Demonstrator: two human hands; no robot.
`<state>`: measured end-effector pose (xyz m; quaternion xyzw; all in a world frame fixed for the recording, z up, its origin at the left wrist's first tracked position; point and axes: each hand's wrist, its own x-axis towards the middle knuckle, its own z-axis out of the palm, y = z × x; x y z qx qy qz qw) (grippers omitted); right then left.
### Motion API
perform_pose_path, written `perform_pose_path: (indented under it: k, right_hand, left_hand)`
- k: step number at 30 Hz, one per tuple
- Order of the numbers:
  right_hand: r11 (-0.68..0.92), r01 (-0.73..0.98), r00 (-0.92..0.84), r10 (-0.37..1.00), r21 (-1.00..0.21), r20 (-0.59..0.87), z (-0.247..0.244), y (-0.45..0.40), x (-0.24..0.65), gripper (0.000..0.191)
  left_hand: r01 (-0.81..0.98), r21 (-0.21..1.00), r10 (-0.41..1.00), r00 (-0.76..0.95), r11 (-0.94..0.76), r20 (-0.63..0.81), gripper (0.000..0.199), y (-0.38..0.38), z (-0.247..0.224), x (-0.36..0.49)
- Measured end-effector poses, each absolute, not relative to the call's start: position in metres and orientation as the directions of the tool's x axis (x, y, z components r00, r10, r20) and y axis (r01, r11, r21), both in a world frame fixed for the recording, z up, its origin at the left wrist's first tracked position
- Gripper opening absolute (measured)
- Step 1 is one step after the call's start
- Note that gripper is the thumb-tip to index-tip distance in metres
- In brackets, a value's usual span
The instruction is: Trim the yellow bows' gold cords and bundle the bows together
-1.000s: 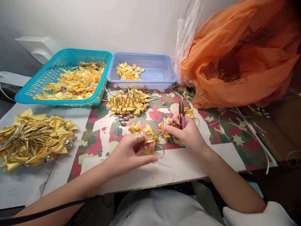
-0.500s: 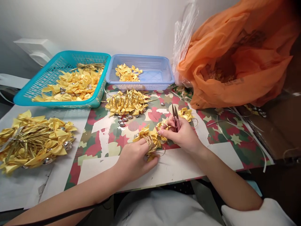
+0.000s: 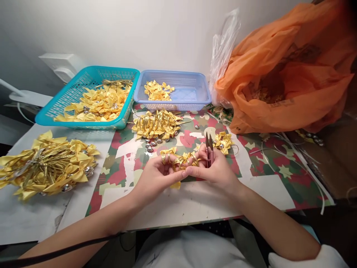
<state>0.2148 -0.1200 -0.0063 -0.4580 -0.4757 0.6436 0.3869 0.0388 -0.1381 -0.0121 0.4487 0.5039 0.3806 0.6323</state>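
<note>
My left hand [image 3: 157, 173] is closed on a cluster of yellow ribbon bows [image 3: 184, 160] with gold cord looped round its fingers. Facing it, my right hand [image 3: 214, 169] pinches the same cluster, thumb almost touching the left thumb. A pair of thread snips [image 3: 209, 147] is tucked in the right palm, blades pointing up and slightly apart. Just beyond that hand lies a small bunch of yellow bows [image 3: 223, 142] with a silver bell. Farther off rests a gold-corded bundle of bows [image 3: 157, 124], several silver bells [image 3: 152, 144] in front of it. Fingertips are partly hidden.
A teal basket [image 3: 41, 118] holds many yellow bows; a lavender basket [image 3: 208, 98] beside it holds fewer. On the left lies a big tied bundle of bows [image 3: 52, 163]. An orange plastic bag [image 3: 251, 119] stands at the right, near loose white cords [image 3: 264, 154].
My left hand has turned and its thumb has come up to meet the right thumb at the bows. Gold cord now loops over the left fingers. The view has shifted slightly left.
</note>
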Motion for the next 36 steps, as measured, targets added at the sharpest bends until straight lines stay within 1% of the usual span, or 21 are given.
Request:
perform_pose_path:
  k: [4, 9, 13, 16, 21, 25, 27, 30, 36]
  right_hand:
    - [-0.223, -0.048, -0.212, 0.955, -0.974, -0.209, -0.004, -0.122, 0.212, 0.062]
    - [-0.161, -0.049, -0.117, 0.981, -0.986, -0.155, -0.001, -0.124, 0.21, 0.059]
    - [-0.111, -0.051, -0.072, 0.992, -0.992, -0.108, 0.0, -0.125, 0.208, 0.053]
    - [-0.087, -0.066, -0.054, 0.995, -0.994, -0.084, 0.001, -0.124, 0.208, 0.051]
    - [-0.081, -0.084, -0.055, 0.996, -0.993, -0.076, -0.001, -0.125, 0.208, 0.05]
    - [-0.116, -0.106, -0.046, 0.993, -0.988, -0.111, -0.003, -0.126, 0.205, 0.057]
    - [-0.121, -0.118, -0.041, 0.992, -0.986, -0.117, -0.003, -0.127, 0.203, 0.058]
    - [-0.105, -0.127, -0.05, 0.994, -0.986, -0.099, -0.004, -0.127, 0.202, 0.055]
    - [-0.079, -0.136, -0.07, 0.995, -0.988, -0.07, -0.005, -0.126, 0.204, 0.05]
  left_hand:
    - [-0.043, 0.966, 0.949, 0.203, 0.253, -0.24, 0.034, -0.14, -0.014, 0.039]
    - [0.003, 0.978, 0.956, 0.212, 0.209, -0.204, 0.026, -0.142, -0.009, 0.038]
    - [0.006, 0.986, 0.963, 0.213, 0.169, -0.166, 0.029, -0.143, -0.008, 0.038]
    - [-0.026, 0.979, 0.964, 0.186, 0.2, -0.192, 0.025, -0.143, -0.012, 0.037]
    - [-0.154, 0.96, 0.961, 0.185, 0.236, -0.206, 0.019, -0.141, -0.019, 0.036]
    - [-0.215, 0.926, 0.946, 0.168, 0.31, -0.278, 0.013, -0.14, -0.016, 0.038]
    - [-0.239, 0.909, 0.938, 0.152, 0.342, -0.312, 0.015, -0.14, -0.013, 0.04]
    - [-0.278, 0.88, 0.922, 0.169, 0.385, -0.349, 0.021, -0.14, -0.012, 0.041]
    - [-0.313, 0.858, 0.913, 0.175, 0.407, -0.369, 0.023, -0.139, -0.017, 0.038]
